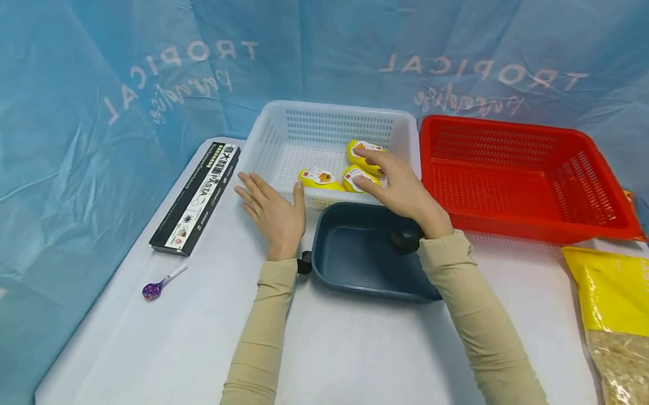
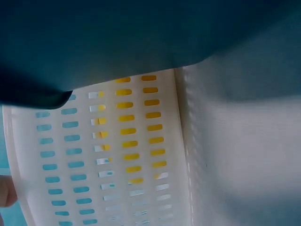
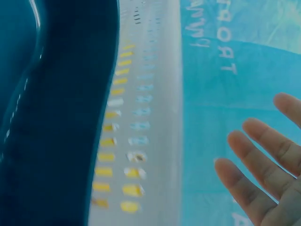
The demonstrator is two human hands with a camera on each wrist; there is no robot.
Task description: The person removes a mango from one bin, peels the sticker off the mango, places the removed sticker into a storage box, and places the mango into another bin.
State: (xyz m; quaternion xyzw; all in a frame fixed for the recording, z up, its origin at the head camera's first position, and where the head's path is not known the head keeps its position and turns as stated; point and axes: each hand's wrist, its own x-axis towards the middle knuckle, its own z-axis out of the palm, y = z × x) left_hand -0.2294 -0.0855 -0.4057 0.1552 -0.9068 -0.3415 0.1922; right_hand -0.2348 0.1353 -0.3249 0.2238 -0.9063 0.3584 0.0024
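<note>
My left hand [image 1: 276, 216] lies at the front left corner of a white slotted basket [image 1: 346, 110], fingers straight and thumb spread apart. In the left wrist view a fingertip [image 2: 5, 190] shows beside the basket's rim. Over the basket's front right part reaches my right hand [image 1: 406, 190], with fingers extended and nothing in its grasp. Its spread fingers [image 3: 265, 165] also appear in the right wrist view. Inside the basket sit three rounded yellow packages with white labels: a left one [image 1: 321, 177], a front right one [image 1: 351, 180] and a rear one [image 1: 357, 151].
A dark blue tub [image 1: 357, 251] stands before the basket, between my forearms. To its right is a red basket [image 1: 506, 188], with a yellow-topped pasta bag [image 1: 635, 299] nearer me. On the left lie a black pasta box [image 1: 198, 196] and a lollipop [image 1: 154, 290].
</note>
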